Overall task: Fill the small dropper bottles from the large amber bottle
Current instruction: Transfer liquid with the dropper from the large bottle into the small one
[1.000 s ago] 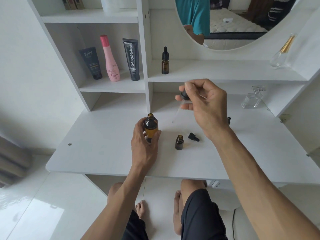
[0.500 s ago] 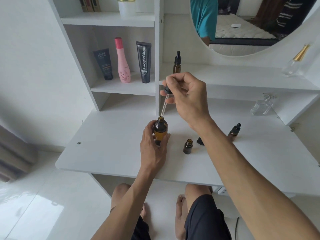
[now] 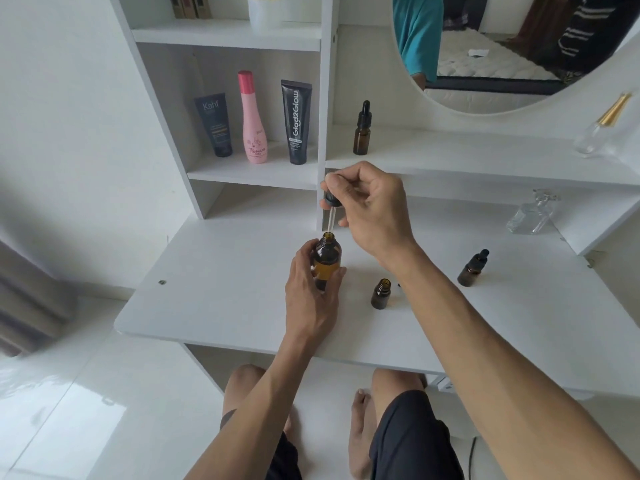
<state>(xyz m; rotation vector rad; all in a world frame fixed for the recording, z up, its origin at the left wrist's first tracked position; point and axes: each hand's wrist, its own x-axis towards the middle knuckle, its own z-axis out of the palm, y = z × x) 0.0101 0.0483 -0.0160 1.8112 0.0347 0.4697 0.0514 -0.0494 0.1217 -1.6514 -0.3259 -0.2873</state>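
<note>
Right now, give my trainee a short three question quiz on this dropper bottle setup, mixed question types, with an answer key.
1. True or false: the left hand holds the large amber bottle upright on the desk.
2. Multiple choice: the glass tip of the dropper pinched by the right hand is A) inside the open small bottle, B) at the large bottle's mouth, C) lying on the desk.
3. Fill in: the capped dropper bottle left of the mirror stands on a ____.

Key: 1 true; 2 B; 3 shelf.
</note>
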